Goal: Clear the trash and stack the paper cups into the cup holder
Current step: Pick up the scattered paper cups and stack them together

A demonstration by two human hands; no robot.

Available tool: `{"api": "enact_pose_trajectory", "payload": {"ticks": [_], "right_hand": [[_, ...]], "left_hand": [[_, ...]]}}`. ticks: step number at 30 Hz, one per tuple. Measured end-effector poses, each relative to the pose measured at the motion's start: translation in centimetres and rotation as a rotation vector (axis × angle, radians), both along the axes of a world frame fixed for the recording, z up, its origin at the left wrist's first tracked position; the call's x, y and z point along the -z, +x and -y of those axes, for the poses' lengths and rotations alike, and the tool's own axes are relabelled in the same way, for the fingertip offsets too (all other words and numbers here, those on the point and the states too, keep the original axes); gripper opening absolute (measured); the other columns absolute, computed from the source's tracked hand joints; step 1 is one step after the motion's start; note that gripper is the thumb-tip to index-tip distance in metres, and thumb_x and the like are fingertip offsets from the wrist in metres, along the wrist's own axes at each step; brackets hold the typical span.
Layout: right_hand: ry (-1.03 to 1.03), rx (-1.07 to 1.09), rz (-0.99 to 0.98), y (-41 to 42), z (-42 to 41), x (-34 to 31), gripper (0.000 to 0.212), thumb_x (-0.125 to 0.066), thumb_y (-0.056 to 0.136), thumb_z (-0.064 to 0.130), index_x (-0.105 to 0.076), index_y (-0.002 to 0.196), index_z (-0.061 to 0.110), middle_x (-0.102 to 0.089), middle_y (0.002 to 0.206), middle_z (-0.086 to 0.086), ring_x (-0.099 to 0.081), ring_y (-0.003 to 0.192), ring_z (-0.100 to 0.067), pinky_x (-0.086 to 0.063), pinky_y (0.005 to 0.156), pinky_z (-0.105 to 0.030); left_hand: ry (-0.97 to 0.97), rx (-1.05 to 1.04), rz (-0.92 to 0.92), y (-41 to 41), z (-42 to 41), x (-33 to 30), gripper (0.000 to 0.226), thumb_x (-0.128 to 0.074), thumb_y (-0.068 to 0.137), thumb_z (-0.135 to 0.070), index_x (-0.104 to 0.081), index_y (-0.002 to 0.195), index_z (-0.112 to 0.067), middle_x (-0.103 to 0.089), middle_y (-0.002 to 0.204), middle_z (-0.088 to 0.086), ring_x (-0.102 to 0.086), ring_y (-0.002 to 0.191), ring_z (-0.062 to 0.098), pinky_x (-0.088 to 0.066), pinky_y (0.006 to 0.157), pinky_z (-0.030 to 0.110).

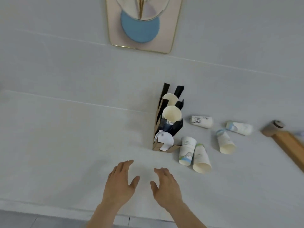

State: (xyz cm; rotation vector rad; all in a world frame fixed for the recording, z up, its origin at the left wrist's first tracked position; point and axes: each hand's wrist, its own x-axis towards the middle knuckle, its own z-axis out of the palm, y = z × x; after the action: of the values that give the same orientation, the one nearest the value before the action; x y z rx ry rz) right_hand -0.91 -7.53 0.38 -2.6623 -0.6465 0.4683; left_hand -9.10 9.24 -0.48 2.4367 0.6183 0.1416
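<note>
A black and brown cardboard cup holder (158, 119) stands on the white tablecloth. It holds two cream paper cups (171, 113) and a white one (164, 139) in its slots. Several printed paper cups lie on their sides to its right: two side by side (187, 150) (201, 160) near the holder, one farther back (202, 121), and two more (225, 143) (240, 128) at the right. My left hand (120, 180) and my right hand (164, 185) hover flat over the cloth in front of the holder, fingers spread, holding nothing.
A pink tray (171, 35) with a blue disc (139, 30) and a glass bowl sits at the back. A wooden object (286, 140) with a brown round end lies at the right edge. The table's front edge (65, 211) runs below my wrists.
</note>
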Motion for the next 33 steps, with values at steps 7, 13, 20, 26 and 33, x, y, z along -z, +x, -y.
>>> {"api": "enact_pose_trajectory", "payload": {"ticks": [7, 13, 20, 26, 33], "right_hand": [[0.115, 0.278, 0.243, 9.5, 10.5, 0.8, 0.022, -0.072, 0.081, 0.023, -0.066, 0.102, 0.023, -0.065, 0.098, 0.003, -0.067, 0.084, -0.024, -0.048, 0.056, -0.032], [0.119, 0.334, 0.297, 16.4, 16.6, 2.6, 0.037, -0.084, 0.068, 0.019, -0.064, 0.099, 0.023, -0.061, 0.097, 0.003, -0.062, 0.086, -0.024, -0.052, 0.052, -0.032], [0.089, 0.202, 0.104, 19.5, 19.1, 4.9, 0.054, -0.073, 0.083, 0.031, -0.054, 0.133, 0.032, -0.047, 0.143, 0.003, -0.059, 0.120, -0.022, -0.058, 0.080, -0.037], [0.246, 0.331, 0.099, 20.8, 19.4, 5.4, 0.040, -0.066, 0.084, 0.011, -0.064, 0.119, 0.031, -0.067, 0.107, 0.007, -0.069, 0.084, -0.020, -0.055, 0.070, -0.036], [0.486, 0.741, 0.062, 23.7, 20.2, 2.9, 0.023, -0.064, 0.093, 0.015, -0.067, 0.086, 0.037, -0.071, 0.082, 0.013, -0.066, 0.072, -0.010, -0.049, 0.066, -0.032]], "left_hand": [[-0.157, 0.109, -0.043, 9.8, 10.0, 0.7, 0.059, -0.055, 0.091, -0.052, -0.036, 0.145, -0.039, -0.046, 0.142, -0.020, -0.047, 0.130, 0.004, -0.044, 0.104, 0.028], [-0.252, 0.118, -0.142, 16.5, 16.3, 1.8, 0.064, -0.058, 0.088, -0.054, -0.034, 0.145, -0.038, -0.046, 0.141, -0.015, -0.046, 0.131, 0.006, -0.044, 0.104, 0.028], [-0.104, 0.041, -0.137, 22.4, 19.1, 2.9, 0.069, -0.062, 0.090, -0.043, -0.032, 0.150, -0.028, -0.036, 0.152, -0.008, -0.037, 0.136, 0.016, -0.040, 0.109, 0.032], [-0.107, 0.034, -0.196, 25.7, 18.7, 3.6, 0.082, -0.061, 0.092, -0.037, -0.012, 0.158, -0.030, -0.027, 0.159, -0.005, -0.035, 0.143, 0.022, -0.039, 0.112, 0.038], [-0.235, -0.125, -0.263, 26.8, 18.6, 4.1, 0.102, -0.074, 0.082, -0.024, -0.004, 0.156, -0.032, -0.043, 0.150, 0.005, -0.055, 0.129, 0.030, -0.048, 0.098, 0.041]]}}
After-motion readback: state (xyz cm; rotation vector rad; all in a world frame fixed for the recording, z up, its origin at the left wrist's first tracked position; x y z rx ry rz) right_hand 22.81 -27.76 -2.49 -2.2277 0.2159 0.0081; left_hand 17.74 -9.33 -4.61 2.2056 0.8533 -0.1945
